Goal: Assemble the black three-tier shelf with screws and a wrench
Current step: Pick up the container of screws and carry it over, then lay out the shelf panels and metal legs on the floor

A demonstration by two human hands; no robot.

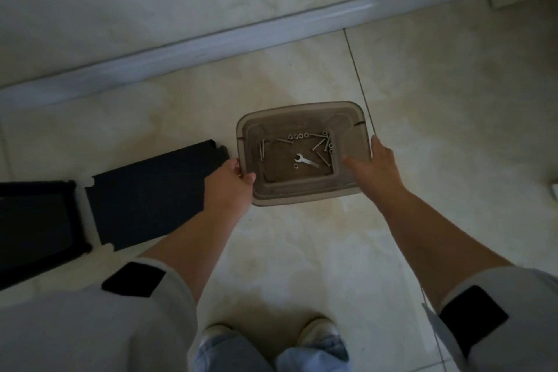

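Dim and a bit blurry, so hard to count the small bits. Left fingertips hidden behind the rim of the box (pixel 302 201); thumb curled over the rim, gripping it. Right hand (pixel 377 167) gripping the other rim, fingers dipped inside, seen through the clear wall. One box, two hands. Between the two sets of fingers, down on the box floor: one wrench (pixel 305 160), several long screws (pixel 323 142), a few little nuts (pixel 298 136). Just behind the left hand (pixel 231 177), two black shelf boards (pixel 145 190) flat on the floor (pixel 302 251), the far-left one cut off. Two shoes (pixel 317 331) half hidden by jeans.
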